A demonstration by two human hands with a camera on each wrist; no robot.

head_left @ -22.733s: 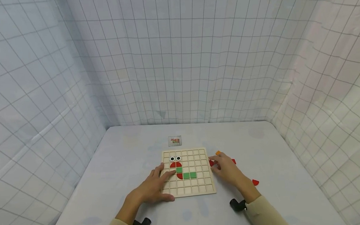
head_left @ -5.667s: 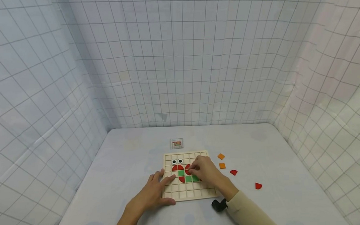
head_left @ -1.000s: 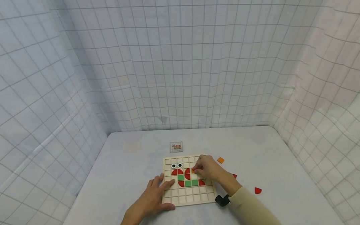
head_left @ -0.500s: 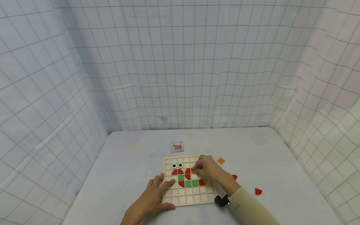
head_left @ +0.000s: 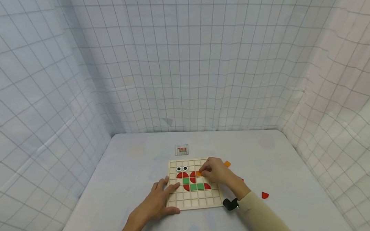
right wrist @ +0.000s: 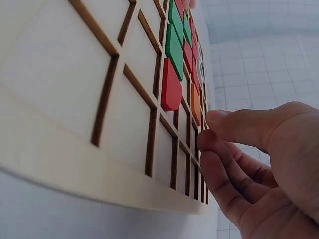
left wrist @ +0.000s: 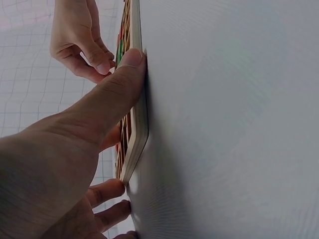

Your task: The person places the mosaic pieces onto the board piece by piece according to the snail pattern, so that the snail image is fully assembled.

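The wooden grid board (head_left: 193, 202) lies on the table with tiles in its cells: two eye tiles (head_left: 182, 168), red quarter-rounds (head_left: 192, 177), green squares (head_left: 196, 186) and an orange square (head_left: 198, 173). My left hand (head_left: 157, 197) rests at the board's left side, fingers spread, thumb along the near edge (left wrist: 132, 134). Over the board's right half, my right hand (head_left: 216, 171) has thumb and fingertips close together beside the orange square. In the right wrist view the orange square (right wrist: 195, 104) sits in its cell, and nothing shows between those fingertips (right wrist: 210, 142).
Right of the board lie another orange square (head_left: 227, 164), a red quarter-round (head_left: 265, 195) and a second red piece (head_left: 242, 180), mostly hidden by the right forearm. A small picture card (head_left: 181, 149) lies behind the board. Gridded white curtains (head_left: 183, 77) surround the table.
Half a second ago my right fingers covered most of the orange square; they have shifted slightly right and it now shows in its cell. The left hand keeps its place.
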